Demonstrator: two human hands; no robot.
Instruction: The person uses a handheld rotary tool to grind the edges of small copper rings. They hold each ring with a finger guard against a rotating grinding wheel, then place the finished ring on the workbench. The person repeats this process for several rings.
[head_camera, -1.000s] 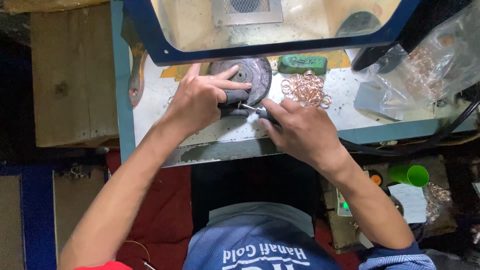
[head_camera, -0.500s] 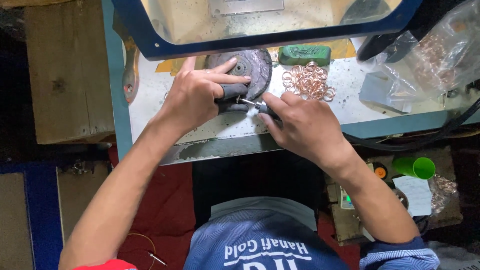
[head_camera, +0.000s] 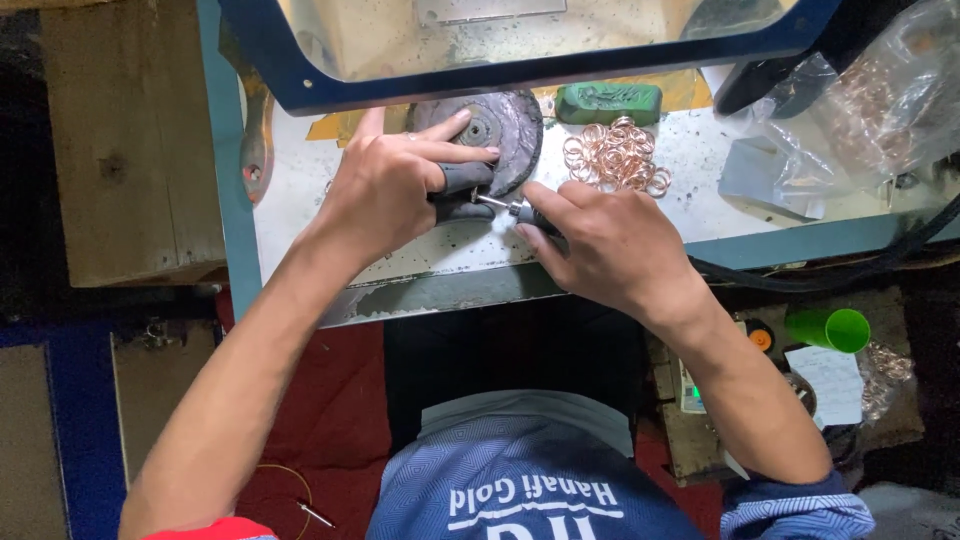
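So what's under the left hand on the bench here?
Under the left hand a dark grey pad shows, beside the round grey disc. Whatever small piece the fingers pinch against the rotary tool is covered.

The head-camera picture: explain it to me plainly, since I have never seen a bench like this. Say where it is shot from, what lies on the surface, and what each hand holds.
The view comes from a camera worn on the person's head, looking straight down, so the arms reach up into the picture from the bottom. No machine does the holding, only two bare hands. The left hand presses a small dark piece against a round, dark grey disc; what the piece is cannot be told. The right hand grips a slim rotary handpiece, its thin metal tip pointing at that piece. On the pale worktop lie a pile of copper-coloured rings, a green bar and a clear plastic bag. A blue-framed clear shield stands over the far side.
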